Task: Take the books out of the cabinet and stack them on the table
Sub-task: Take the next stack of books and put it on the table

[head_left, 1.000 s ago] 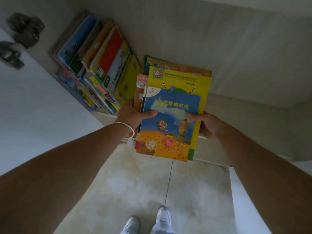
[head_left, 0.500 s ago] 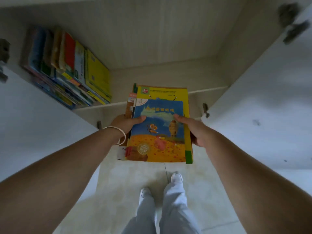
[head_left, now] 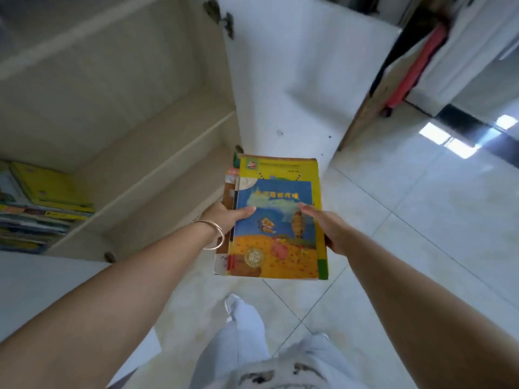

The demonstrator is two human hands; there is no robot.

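The open cabinet stands at ten o'clock, more books left on its shelf. The pile of books hangs clear over the floor, the left hand and right hand each clamping a side, thumbs on top. No desk shows. Uneven covers could slide apart and spill in carrying.

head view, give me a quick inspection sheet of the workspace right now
surface: no table in view; pale tiled floor
job's things: bundle of books held flat, out of the cabinet; more books left on its shelf
clutter: nothing seen
grippers: left hand and right hand grip the bundle's opposite sides
cables: nothing seen
surroundings: open white cabinet door; red object far right, blurred
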